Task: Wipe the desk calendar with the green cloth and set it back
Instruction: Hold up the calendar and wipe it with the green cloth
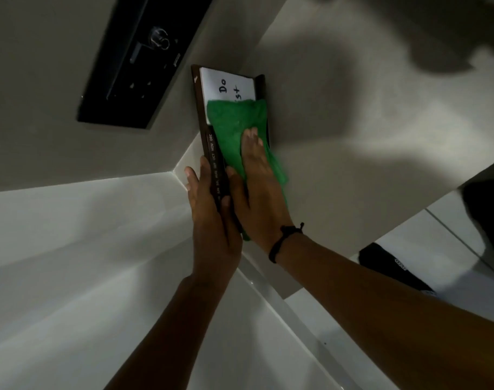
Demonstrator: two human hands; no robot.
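Note:
The desk calendar (203, 108) is a dark brown frame with month names along its edge and a white note pad (227, 84) marked "Do". It is held up in the middle of the head view. My left hand (209, 218) grips its near end from the left side. My right hand (257, 187) lies flat on the green cloth (231, 128), pressing it against the calendar's face. The cloth covers the lower half of the pad and hangs off the right edge.
A black switch panel (139, 57) with a knob sits on the grey wall at upper left. White surfaces meet in a corner below it. A dark object (392, 268) lies at lower right. The view is tilted.

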